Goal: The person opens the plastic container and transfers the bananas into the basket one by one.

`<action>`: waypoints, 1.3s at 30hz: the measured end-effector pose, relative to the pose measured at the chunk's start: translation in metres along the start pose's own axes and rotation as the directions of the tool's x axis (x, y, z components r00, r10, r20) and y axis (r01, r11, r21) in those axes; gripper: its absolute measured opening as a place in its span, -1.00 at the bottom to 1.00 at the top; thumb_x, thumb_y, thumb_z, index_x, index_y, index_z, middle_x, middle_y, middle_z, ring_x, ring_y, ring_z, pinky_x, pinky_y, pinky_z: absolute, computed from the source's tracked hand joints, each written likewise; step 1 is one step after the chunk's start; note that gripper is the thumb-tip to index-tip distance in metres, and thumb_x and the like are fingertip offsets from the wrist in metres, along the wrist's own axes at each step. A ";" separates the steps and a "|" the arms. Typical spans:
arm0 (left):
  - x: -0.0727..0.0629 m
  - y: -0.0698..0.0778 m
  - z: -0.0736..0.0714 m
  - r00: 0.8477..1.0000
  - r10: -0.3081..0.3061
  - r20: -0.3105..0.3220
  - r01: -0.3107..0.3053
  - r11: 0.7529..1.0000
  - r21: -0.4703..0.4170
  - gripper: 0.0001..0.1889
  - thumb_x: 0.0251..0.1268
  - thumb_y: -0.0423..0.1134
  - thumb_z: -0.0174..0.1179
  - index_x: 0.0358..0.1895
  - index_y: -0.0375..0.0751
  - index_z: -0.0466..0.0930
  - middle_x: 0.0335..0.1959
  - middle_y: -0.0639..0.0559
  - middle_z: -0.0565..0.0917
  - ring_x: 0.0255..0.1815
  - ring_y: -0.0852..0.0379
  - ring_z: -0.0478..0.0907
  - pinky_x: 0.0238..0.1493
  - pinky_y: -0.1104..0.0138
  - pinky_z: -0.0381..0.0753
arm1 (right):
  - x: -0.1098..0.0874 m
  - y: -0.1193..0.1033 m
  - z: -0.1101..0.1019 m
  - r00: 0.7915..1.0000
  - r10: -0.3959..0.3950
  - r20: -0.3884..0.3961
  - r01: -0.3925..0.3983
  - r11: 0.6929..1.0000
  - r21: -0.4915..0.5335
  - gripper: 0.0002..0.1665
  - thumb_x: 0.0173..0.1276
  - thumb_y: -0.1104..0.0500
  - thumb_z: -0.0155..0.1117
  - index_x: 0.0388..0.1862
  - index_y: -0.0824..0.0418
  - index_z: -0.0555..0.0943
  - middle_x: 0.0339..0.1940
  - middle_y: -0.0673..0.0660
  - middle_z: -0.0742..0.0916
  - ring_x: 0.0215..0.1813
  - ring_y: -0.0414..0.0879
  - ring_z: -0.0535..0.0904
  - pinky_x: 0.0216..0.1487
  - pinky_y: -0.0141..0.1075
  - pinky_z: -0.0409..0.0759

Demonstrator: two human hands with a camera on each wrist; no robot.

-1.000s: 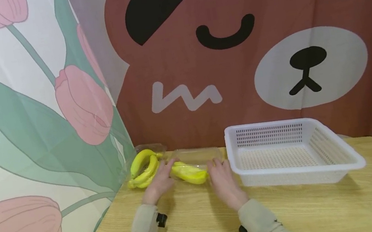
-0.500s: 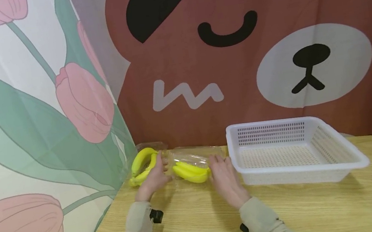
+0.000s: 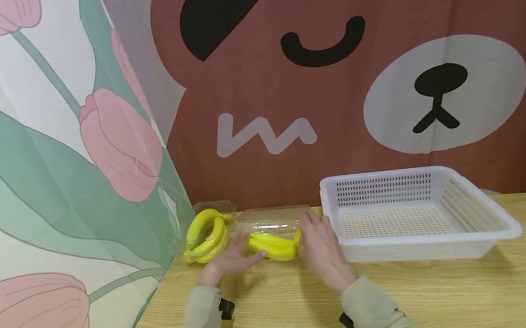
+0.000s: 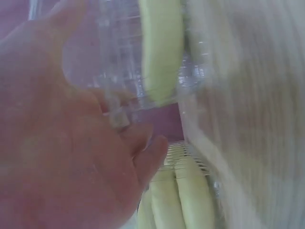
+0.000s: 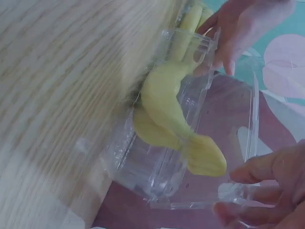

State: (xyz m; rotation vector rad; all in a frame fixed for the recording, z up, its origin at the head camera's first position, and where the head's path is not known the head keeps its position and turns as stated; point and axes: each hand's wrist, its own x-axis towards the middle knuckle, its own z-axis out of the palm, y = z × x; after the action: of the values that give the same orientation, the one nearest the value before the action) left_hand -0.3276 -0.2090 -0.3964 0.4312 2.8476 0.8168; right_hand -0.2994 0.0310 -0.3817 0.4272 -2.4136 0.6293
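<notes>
A bunch of yellow bananas (image 3: pixel 276 246) lies in a clear plastic clamshell container (image 5: pixel 143 167), whose lid (image 3: pixel 270 216) stands raised behind it. My left hand (image 3: pixel 229 257), fingers spread, is at the container's left end, its thumb overlapping the bananas in the head view. In the left wrist view, the fingertips (image 4: pixel 155 150) are right by the container's end. At the opposite end, my right hand (image 3: pixel 321 245) pinches the lid corner between thumb and fingers (image 5: pixel 257 171). Left of my left hand lies another bunch of bananas (image 3: pixel 207 236) in a second clear container (image 3: pixel 208 206).
A white perforated plastic basket (image 3: pixel 421 245) stands on the wooden table (image 3: pixel 284 318), just right of my right hand. A brown bear-print curtain (image 3: pixel 255 182) hangs behind the table, and a tulip-print curtain (image 3: pixel 73 213) hangs along its left side.
My left hand first shifts left toward the other bunch, then comes back right to the container's end, fingers spreading. The lid's angle shifts slightly. My right hand stays at the right end.
</notes>
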 end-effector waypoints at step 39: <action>0.007 0.010 0.021 0.986 0.020 -0.163 0.019 0.971 0.238 -0.11 0.48 0.31 -0.18 0.55 -0.38 -0.05 0.57 -0.30 -0.13 0.57 -0.17 -0.24 0.52 -0.01 -0.14 | 0.017 0.019 -0.031 1.000 0.027 -0.005 -0.025 0.984 0.174 -0.08 0.49 -0.04 0.12 0.64 -0.02 -0.13 0.62 0.03 -0.14 0.59 0.01 -0.39 0.51 0.16 -0.28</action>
State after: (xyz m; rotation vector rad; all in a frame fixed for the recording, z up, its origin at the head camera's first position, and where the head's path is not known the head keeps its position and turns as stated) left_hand -0.3268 -0.1882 -0.4095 0.4108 3.1144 0.5313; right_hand -0.3065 0.0607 -0.3557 0.4647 -2.3699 0.8557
